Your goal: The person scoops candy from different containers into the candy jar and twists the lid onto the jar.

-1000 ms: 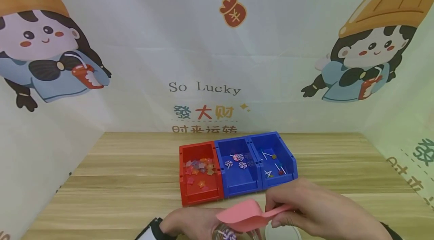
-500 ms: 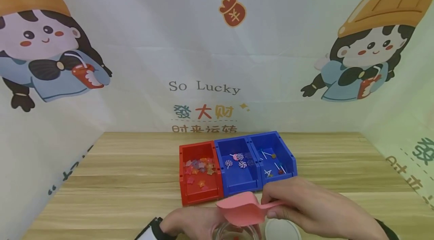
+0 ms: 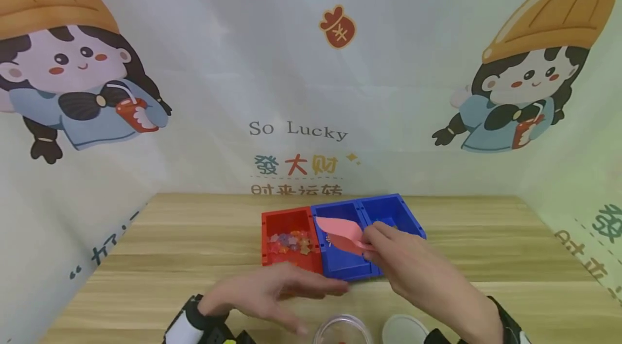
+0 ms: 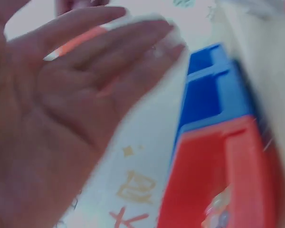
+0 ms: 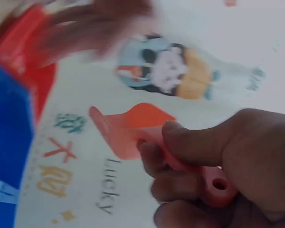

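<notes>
My right hand (image 3: 418,268) grips the handle of a pink scoop (image 3: 342,235), holding it above the blue bins; the right wrist view shows fingers and thumb curled round the handle. My left hand (image 3: 267,292) hovers over the table with its fingers stretched out and nothing in them. Below it stands a clear jar (image 3: 342,328), cut off by the lower frame edge, with a bit of red inside. Star-shaped candies (image 3: 291,241) lie in the red bin (image 3: 272,257). The scoop and right hand mostly hide the contents of the blue bins (image 3: 340,268).
A white round lid (image 3: 404,329) lies right of the jar. The three joined bins stand in the middle of the wooden table (image 3: 204,236). Printed cloth (image 3: 218,90) walls the table at the back and sides.
My left hand has let go of the jar and lifted away from it to the left. My right hand has raised the scoop from over the jar, forward to above the bins.
</notes>
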The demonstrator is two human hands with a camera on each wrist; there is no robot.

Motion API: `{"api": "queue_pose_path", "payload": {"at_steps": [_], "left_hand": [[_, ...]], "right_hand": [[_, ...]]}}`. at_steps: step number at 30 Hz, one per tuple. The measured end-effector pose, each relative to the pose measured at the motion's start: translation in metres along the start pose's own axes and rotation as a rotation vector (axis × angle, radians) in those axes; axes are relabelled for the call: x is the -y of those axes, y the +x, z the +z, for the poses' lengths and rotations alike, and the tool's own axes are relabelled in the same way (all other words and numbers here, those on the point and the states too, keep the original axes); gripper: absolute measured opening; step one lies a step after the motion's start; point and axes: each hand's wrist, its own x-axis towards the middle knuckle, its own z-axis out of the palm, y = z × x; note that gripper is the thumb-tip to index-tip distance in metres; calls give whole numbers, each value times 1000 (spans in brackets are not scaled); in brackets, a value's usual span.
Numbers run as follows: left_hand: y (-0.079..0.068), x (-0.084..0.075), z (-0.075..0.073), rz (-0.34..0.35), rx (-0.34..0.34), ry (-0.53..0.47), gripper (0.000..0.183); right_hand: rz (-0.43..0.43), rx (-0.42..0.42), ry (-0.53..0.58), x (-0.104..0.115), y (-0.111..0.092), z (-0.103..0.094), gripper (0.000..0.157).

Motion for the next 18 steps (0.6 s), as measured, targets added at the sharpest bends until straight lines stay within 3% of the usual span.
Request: {"api": "queue_pose_path", "payload": {"at_steps": [2, 4, 5, 7, 9, 11, 13, 18], "left_hand": [[-6, -4, -7, 58, -224, -3, 45], [-12, -4, -14, 73, -542, 104, 36], [-14, -3, -18, 43, -707, 186, 34], [-17, 6, -26, -98, -992, 319, 34], [-20, 18, -30, -287, -1154, 421, 39], [-22, 32, -33, -438, -1175, 464, 47], [-24, 43, -34, -562, -1118, 482, 57], [-23, 54, -32, -664, -960, 522, 64]], "right_hand": [[11, 7, -98, -1, 10, 7, 10], [-26, 8, -162, -1, 21, 16, 11], [-50, 8, -183, -1, 27, 20, 12], [-98, 22, -207, 0, 38, 29, 12], [-157, 29, -239, 1, 49, 40, 10], [-191, 50, -276, 3, 59, 51, 12], [-197, 98, -320, 5, 68, 59, 14], [-161, 194, -413, 8, 89, 72, 17]]}}
